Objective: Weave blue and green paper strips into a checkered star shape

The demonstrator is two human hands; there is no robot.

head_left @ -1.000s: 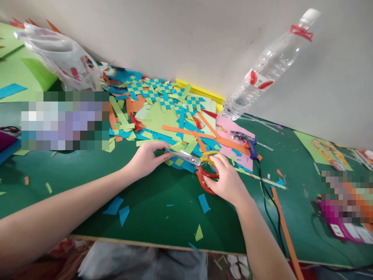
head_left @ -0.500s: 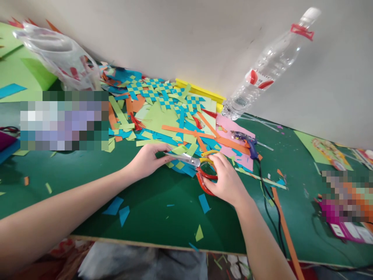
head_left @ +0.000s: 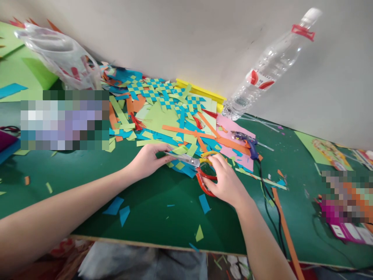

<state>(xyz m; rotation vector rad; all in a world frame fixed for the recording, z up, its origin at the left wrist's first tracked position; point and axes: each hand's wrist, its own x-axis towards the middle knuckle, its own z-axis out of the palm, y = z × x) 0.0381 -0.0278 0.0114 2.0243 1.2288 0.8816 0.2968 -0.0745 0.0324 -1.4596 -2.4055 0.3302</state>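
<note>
My left hand (head_left: pixel 147 159) is closed, its thumb and fingers pinching the left edge of a blue-and-green woven paper piece (head_left: pixel 185 168). Around the handles of a pair of scissors (head_left: pixel 190 158), with one yellow and one red loop, my right hand (head_left: pixel 225 177) is wrapped. The metal blades point left across the paper, their tips close to my left fingers. Part of the woven piece is hidden beneath the blades. Just beyond my hands lies an orange paper strip (head_left: pixel 186 131) over blue and green strips.
A pile of woven paper (head_left: pixel 154 91) lies by the wall. A tall plastic bottle (head_left: pixel 262 74) stands back right, near a blue glue gun (head_left: pixel 253 149) with a black cord. At the back left is a plastic bag (head_left: pixel 68 58). Paper scraps (head_left: pixel 204 203) dot the green table (head_left: pixel 163 217).
The scissors have shifted very slightly over the paper, with their red loop a little farther left. Both hands keep their hold and stay almost in place.
</note>
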